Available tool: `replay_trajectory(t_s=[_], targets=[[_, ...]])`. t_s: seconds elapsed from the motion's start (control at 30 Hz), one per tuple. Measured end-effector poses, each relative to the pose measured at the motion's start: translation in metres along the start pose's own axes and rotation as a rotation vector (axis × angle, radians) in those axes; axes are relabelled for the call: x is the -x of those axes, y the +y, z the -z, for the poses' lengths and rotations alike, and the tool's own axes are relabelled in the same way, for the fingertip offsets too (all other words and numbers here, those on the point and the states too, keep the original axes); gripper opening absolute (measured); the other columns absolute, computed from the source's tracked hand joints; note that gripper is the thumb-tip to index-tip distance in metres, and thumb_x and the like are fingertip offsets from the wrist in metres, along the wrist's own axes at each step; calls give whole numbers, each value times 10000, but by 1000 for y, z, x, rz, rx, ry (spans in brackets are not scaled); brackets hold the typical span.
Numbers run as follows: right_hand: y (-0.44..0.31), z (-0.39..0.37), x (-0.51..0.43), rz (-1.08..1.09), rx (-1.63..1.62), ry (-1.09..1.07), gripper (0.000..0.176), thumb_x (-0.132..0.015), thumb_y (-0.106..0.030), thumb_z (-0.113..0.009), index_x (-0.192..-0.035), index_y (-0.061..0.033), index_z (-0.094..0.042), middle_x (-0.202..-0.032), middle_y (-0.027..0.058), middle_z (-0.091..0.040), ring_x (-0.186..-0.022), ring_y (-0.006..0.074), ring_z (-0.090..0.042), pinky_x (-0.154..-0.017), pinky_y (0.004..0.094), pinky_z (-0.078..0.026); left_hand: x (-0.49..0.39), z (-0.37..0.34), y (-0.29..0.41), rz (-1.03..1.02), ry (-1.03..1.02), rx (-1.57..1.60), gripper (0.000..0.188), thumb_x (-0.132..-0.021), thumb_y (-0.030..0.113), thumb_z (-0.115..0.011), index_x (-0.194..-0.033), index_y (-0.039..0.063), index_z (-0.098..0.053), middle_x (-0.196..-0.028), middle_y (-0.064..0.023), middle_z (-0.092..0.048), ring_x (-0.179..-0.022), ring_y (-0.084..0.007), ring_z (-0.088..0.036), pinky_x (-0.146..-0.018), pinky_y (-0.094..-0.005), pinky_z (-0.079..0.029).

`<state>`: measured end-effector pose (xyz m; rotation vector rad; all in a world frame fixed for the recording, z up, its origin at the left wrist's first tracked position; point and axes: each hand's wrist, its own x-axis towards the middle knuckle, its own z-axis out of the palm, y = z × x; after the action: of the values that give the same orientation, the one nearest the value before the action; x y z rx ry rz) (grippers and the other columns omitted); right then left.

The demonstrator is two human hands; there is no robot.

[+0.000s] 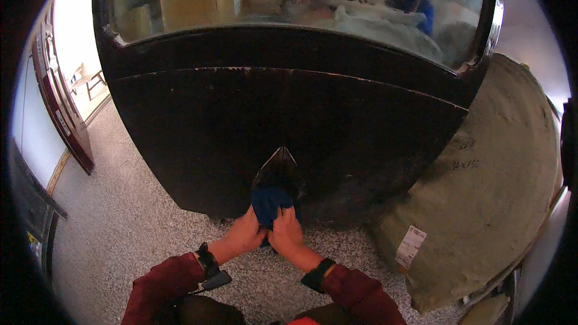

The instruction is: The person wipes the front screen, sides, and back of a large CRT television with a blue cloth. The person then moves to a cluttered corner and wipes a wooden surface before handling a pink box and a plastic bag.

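Note:
A dark blue cloth is bunched between my left hand and my right hand, close together at the lower middle. Both hands grip it, and their fingertips are partly hidden in its folds. The cloth lies in front of the lower part of a black vehicle door panel with a window at its top. Above the cloth, a pointed, shiny-edged shape shows on the panel. A scratched, pale line runs across the panel below the window.
A large olive-green fabric-covered piece with a paper label leans at the right. Speckled floor lies beneath. A dark red door stands by a bright doorway at the left, and a dark object is at the left edge.

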<state>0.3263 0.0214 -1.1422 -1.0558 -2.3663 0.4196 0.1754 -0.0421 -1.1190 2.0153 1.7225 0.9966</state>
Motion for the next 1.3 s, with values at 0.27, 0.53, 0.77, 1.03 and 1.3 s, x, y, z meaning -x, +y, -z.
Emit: replay_trajectory(t_s=[0.27, 0.53, 0.77, 1.03, 1.3], targets=[[-22, 31, 12, 30, -268, 28, 697, -794, -82, -704, -1446, -12, -471, -1412, 271, -448, -1257, 485, -495, -1011, 473, -478, 11, 16, 7, -156, 27, -19, 701, -835, 134, -677, -1473, 54, -398, -1427, -285, -474, -1162, -522, -552, -942, -514, -515], [-59, 84, -32, 108, -251, 379, 648, -773, -76, -686, -1390, 21, -514, -1192, 210, -508, -1087, 425, -563, -763, 467, -567, -44, 75, 71, -452, 433, -315, 372, -685, 75, -672, -1044, -18, -645, -1075, -168, -606, -909, -354, -609, -732, -445, -508], [3, 33, 6, -36, 347, 27, 694, -730, -139, -716, -1374, 45, -532, -1169, 153, -549, -1128, 323, -559, -694, 378, -599, -22, 7, 21, -330, 141, -296, 355, -707, 92, -703, -1046, -4, -658, -1034, -158, -590, -926, -366, -597, -764, -456, -531], [27, 67, 25, 177, 466, 121, 629, -752, -135, -675, -1353, 14, -567, -1033, 116, -537, -1020, 279, -552, -724, 340, -545, -11, -33, 24, -239, 38, -162, 477, -792, 159, -715, -1230, 16, -592, -1217, -247, -563, -1072, -454, -570, -877, -523, -516], [54, 60, 20, 219, 384, 185, 639, -716, -81, -694, -1341, -13, -578, -1030, 95, -534, -1046, 290, -552, -722, 351, -548, -22, -33, 49, 8, -142, -179, 515, -844, 188, -694, -1316, 44, -547, -1349, -244, -493, -1136, -441, -563, -892, -511, -530]])
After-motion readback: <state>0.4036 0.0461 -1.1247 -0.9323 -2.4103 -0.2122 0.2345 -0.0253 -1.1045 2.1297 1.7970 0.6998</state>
